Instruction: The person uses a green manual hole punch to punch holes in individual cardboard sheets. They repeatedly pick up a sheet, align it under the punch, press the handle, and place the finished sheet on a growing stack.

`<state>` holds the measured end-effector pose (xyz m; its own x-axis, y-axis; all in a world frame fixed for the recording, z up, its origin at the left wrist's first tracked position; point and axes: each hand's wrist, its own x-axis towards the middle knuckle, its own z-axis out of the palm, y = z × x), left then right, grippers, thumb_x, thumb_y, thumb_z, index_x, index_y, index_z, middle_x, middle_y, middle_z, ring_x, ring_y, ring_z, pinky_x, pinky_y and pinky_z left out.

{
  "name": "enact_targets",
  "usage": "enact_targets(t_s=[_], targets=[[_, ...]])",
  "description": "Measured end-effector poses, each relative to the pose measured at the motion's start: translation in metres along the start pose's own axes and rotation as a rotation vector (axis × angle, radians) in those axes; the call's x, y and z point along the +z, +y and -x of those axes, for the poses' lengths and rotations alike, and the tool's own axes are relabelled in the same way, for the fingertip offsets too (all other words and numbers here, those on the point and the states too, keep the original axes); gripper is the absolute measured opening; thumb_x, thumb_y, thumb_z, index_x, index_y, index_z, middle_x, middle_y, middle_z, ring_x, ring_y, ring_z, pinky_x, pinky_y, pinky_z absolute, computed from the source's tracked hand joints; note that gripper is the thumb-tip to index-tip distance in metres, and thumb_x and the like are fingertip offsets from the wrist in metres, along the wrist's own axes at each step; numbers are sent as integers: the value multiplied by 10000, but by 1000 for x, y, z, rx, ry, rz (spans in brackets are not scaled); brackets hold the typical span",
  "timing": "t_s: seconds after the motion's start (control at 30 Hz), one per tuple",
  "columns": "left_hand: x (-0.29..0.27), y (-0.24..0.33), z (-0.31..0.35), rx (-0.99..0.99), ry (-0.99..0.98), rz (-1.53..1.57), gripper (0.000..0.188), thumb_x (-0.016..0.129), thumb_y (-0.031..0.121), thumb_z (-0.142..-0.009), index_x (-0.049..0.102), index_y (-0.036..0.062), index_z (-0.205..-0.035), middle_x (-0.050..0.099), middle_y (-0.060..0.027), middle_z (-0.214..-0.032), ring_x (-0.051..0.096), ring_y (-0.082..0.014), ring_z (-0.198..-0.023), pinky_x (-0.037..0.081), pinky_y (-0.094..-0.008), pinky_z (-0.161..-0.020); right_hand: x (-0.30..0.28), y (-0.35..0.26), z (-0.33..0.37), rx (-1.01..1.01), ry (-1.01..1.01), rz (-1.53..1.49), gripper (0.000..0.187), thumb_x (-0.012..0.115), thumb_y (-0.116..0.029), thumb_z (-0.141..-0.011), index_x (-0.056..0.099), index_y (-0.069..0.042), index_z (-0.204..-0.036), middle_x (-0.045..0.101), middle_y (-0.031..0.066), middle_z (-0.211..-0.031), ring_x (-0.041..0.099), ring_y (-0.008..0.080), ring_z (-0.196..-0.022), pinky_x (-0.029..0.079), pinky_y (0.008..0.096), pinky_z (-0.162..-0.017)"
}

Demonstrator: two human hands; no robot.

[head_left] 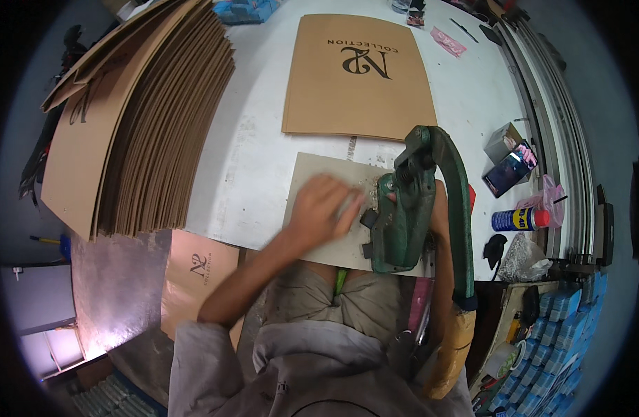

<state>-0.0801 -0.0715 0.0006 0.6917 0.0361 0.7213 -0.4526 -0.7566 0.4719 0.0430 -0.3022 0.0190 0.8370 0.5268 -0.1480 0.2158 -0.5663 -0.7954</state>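
Best done with left hand's [323,212] fingertips clear of green lever press [403,229] whenever lever moves, picking small bits [369,186] singly. Press just right of left hand; grey board [304,177] beneath both. Left fingers curled narrow, blurred; contents can't tell. Right hand [439,208] beyond press, mostly hidden; grip can't tell.

Grey floor [118,285] beside white table [246,156]
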Motion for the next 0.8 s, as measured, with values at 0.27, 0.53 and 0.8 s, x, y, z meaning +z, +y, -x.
enact_targets(t_s=[0.27,0.53,0.8], targets=[[54,-116,-110,181,-411,-318,578,820,286,-853,620,115,-1368,612,-181,-1414,586,-395,-1292,471,-524,-1071,-9,34,30,6,359,-313,161,805,-119,-874,713,5,-919,660,-24,-785,606,85,-733,480,263,-646],[42,-85,-117,-138,-668,-127,201,655,63,-904,643,41,-1104,680,-166,-1289,698,-388,-1031,558,-465,-913,1,86,7,-99,368,-2,203,655,-49,-976,650,3,-1172,685,34,-972,674,99,-804,539,250,-746],[45,-61,-68,91,-467,-152,296,633,50,-845,758,63,-1114,712,-131,-1195,656,-348,-1034,536,-434,-946,13,25,-14,95,295,-667,40,649,-90,-984,652,-68,-1017,609,-15,-861,605,88,-727,475,255,-654]])
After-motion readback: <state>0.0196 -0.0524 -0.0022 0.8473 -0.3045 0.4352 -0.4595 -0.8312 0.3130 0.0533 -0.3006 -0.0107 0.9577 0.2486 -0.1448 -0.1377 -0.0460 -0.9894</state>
